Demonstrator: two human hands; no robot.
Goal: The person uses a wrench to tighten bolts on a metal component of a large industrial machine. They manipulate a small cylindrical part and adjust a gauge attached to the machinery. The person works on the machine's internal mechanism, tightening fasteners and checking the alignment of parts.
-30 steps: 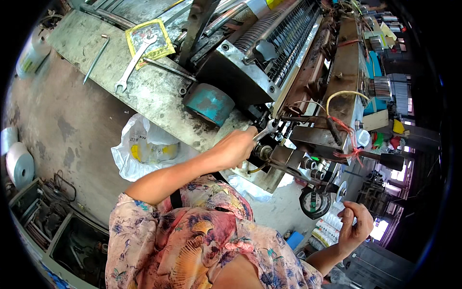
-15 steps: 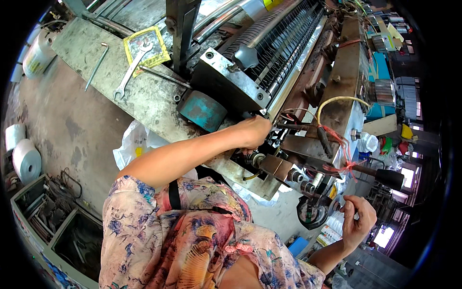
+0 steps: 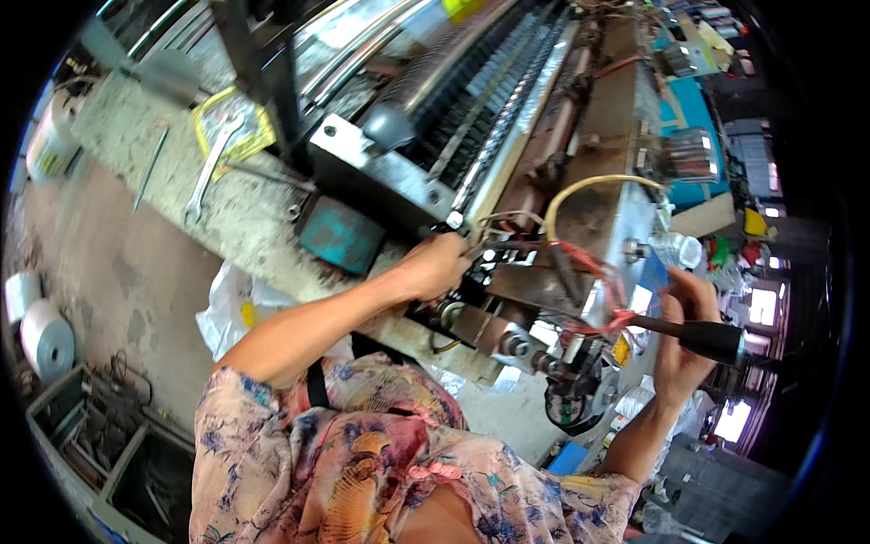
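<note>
**Curled in at the machine's end, bent beside a black handle**

Folded inward at the near end of the machine, with the left hand knuckles up over closely packed metal parts; cannot tell whether clamped on anything, fingertips hidden and blurred. Placed there probably for access to the small fittings. Well apart from it, raised with fingers bent, the right hand at the black handle of a bar; cannot tell, from the overlap, whether gripping it or only close by.

Just below the left hand, a round metal fitting in line with a steel block. Between the hands, red wires bunched at the frame and a yellow cable arched above, perhaps for slack.

Beyond the left hand, a ribbed roller behind a steel end plate, apparently for support. Next, a teal block on the pale ledge. Farther left, an open-ended wrench lying partly over a yellow-edged pouch, near a thin rod, both tools seemingly laid there for easy reach. Outermost, beside the floor bins, white rolls.
</note>
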